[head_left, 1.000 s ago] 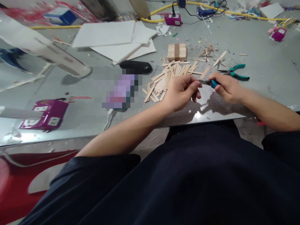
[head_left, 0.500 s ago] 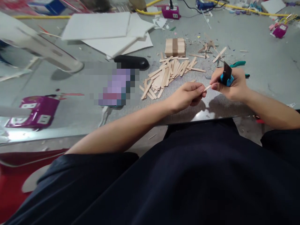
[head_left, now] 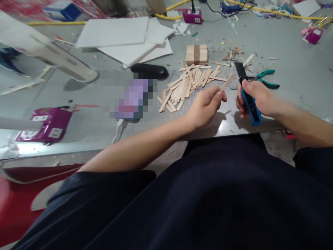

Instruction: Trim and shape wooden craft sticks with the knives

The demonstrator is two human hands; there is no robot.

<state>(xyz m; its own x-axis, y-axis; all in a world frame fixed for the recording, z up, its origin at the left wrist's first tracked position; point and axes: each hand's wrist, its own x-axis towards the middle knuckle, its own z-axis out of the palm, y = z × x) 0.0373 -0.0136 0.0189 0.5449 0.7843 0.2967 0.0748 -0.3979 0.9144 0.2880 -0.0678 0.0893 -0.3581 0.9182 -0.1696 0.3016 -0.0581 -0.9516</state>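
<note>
- Wooden stick (head_left: 229,81): right of centre, tip up and slanting right; showing part looks whole, lower end hidden.
- Progress, left to right: loose stick pile (head_left: 186,85), centre, plenty left, mostly full-length by the look of it.
- Banded bundle (head_left: 197,54), upper centre: wrap on, so I'd say unused.
- Left hand (head_left: 205,107): narrow, thumb and fingers pinching the stick.
- Crossed sticks (head_left: 233,53), upper right of centre: maybe done, can't tell if joined.
- Right hand (head_left: 257,97): wrapped round blue-and-black cutter (head_left: 251,106), apart from the stick; no cut happening. Judging overall: early, much left.
- Counts, left to right: one phone (head_left: 135,99) (pixelated), one black case (head_left: 149,71), loose pile too overlapped to count, one bundle, one stick in hand, one cutter in hand, one pair of teal-handled pliers (head_left: 265,82), right of centre.
</note>
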